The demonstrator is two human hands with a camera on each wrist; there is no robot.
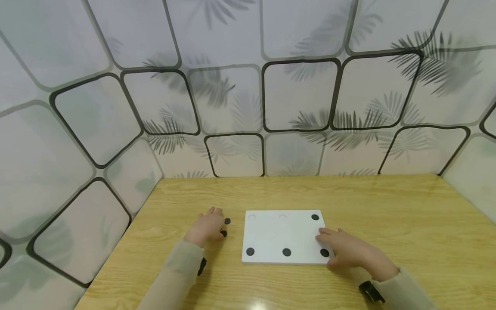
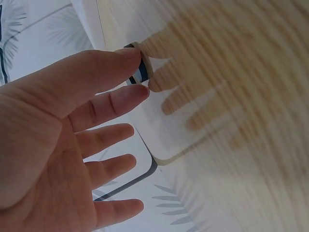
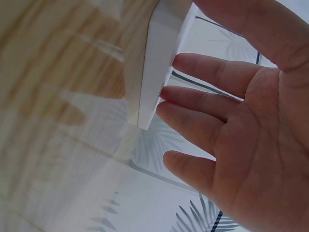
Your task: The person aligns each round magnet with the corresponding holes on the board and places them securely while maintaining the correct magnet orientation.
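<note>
On the table lies a white board (image 1: 284, 237) with black discs at its near edge and far right corner, and two faint round outlines along its far edge. My left hand (image 1: 207, 226) is left of it, by two small black discs. A disc (image 2: 143, 71) sits between my left thumb (image 2: 123, 57) and index fingertip, which seem to pinch it; the other fingers are spread straight. My right hand (image 1: 348, 249) rests at the board's right edge, fingers extended. In the right wrist view those fingertips are against or very close to the board's side (image 3: 161, 58).
A wood-grain table (image 1: 271, 191) extends around the board. Behind it and on both sides stand walls (image 1: 298, 94) with rounded squares and leaf prints. Each wrist wears a dark strap-mounted piece.
</note>
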